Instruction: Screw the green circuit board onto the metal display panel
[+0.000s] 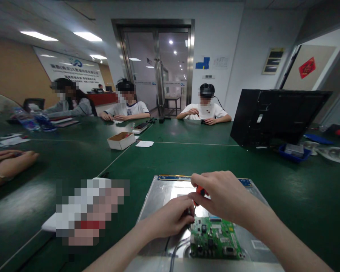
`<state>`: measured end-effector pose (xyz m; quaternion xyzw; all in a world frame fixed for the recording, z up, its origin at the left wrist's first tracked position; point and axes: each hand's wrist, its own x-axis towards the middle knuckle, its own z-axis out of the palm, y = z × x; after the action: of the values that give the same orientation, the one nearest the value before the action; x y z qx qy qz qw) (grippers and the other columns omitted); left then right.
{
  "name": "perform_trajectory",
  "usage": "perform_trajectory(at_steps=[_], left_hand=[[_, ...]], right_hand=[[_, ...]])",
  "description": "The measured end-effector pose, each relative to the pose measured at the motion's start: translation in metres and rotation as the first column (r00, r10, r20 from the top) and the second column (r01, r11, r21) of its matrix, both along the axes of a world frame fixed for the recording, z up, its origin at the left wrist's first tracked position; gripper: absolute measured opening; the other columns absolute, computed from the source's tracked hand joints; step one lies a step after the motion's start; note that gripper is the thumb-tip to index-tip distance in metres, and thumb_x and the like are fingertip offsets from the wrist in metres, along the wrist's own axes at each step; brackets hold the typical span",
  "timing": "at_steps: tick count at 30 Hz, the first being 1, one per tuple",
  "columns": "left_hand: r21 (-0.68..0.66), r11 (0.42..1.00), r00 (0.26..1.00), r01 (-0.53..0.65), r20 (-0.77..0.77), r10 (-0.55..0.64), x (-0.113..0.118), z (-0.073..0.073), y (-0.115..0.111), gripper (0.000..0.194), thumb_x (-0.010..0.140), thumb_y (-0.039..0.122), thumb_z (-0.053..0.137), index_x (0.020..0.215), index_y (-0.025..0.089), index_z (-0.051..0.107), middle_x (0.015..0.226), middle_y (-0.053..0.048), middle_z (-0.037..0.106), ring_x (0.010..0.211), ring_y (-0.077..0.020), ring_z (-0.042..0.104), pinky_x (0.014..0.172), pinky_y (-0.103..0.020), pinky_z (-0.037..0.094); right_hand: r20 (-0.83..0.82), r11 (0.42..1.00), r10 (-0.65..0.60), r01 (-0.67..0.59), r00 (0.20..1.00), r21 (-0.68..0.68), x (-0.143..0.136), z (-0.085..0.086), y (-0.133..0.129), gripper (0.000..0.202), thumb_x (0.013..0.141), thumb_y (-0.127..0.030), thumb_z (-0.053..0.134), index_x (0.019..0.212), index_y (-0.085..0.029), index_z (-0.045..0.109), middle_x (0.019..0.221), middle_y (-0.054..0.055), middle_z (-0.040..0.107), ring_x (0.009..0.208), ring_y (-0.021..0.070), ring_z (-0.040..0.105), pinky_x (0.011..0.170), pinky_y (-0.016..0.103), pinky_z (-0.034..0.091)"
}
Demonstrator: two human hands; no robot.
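Note:
My right hand (225, 192) is closed round the orange-and-black handle of a screwdriver (198, 192), whose shaft points down toward the upper left corner of a green circuit board (215, 238). Close beside that shaft, my left hand (175, 215) has its fingers pinched together at the board's corner; whatever lies between them is hidden. The board rests on a silver metal panel (150, 204) with a blue strip (170, 178) along its far edge. Dark cables (174, 253) run over the panel left of the board. The screwdriver's tip is hard to make out.
A black monitor (280, 117) stands at the right, near a blue tray (294, 152). A white box (121, 141) and a paper slip (144, 144) lie ahead. Another person's hands (14, 162) are at the left; three people sit across the green table (187, 156).

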<state>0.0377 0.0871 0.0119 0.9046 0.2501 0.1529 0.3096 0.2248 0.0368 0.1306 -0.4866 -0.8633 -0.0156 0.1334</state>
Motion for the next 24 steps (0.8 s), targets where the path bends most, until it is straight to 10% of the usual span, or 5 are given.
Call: perform_trajectory(at_steps=[24], left_hand=[[-0.068,0.998,1.000,0.005,0.005,-0.005,-0.0001,-0.0041,0.0012,0.012,0.085,0.011,0.057,0.094,0.019,0.055,0.094,-0.004,0.060,0.083,-0.0202,0.053,0.072,-0.030,0.043]], right_hand=[[-0.002,1.000,0.005,-0.005,1.000,0.001,-0.0017,-0.0019,-0.0010,0.013,0.080,-0.017,0.059,0.091,-0.021,0.053,0.080,0.000,0.071,0.061,0.0157,0.062,0.050,0.026,0.022]])
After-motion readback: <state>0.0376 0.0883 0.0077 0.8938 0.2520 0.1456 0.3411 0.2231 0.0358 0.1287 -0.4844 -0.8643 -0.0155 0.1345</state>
